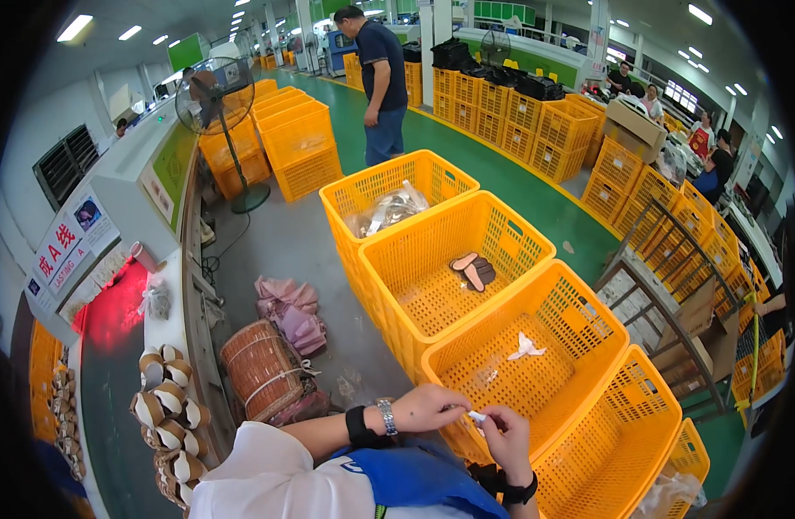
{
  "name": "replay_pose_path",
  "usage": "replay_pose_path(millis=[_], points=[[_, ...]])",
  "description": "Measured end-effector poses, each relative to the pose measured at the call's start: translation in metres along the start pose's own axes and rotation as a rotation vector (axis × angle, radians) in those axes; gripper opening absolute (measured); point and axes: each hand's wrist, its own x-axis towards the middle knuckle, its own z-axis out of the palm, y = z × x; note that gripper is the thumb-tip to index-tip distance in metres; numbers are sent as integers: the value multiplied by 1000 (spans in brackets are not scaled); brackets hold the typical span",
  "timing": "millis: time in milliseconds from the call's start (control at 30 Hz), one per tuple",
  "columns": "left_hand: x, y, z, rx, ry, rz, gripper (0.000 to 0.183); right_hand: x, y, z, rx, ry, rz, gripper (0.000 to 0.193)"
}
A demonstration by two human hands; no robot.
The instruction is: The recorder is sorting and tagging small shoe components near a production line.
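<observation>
My left hand (429, 407), with a watch and a black band at the wrist, has its fingertips pinched against a small white piece (476, 417). From the other side my right hand (509, 437) pinches the same piece; its exact kind is too small to make out. Both hands are over the near-left corner of a yellow plastic crate (579, 303). Inside that crate lies a crumpled white scrap (525, 347). One crate further back holds a pair of brown shoe soles (474, 271).
Clear plastic bags (396, 208) fill part of the farthest crate in this row. Left stand a wicker stool (261, 370), pink cloth (292, 316) and a conveyor line with shoe parts (171, 406). A standing fan (233, 130) and a person (382, 82) are farther off; a metal rack (666, 303) is right.
</observation>
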Motion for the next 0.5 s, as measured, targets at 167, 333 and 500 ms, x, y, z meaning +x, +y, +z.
replay_pose_path(millis=[167, 333, 500], points=[[-7, -18, -24, -49, -9, -150, 20, 32, -8, 20, -121, -125, -66, 11], [-14, -41, -61, -67, -37, -216, 27, 65, -12, 59, -142, -206, -113, 12], [-30, -87, -116, -44, -32, -202, 27, 105, -22, 122, -195, -241, -106, 11]])
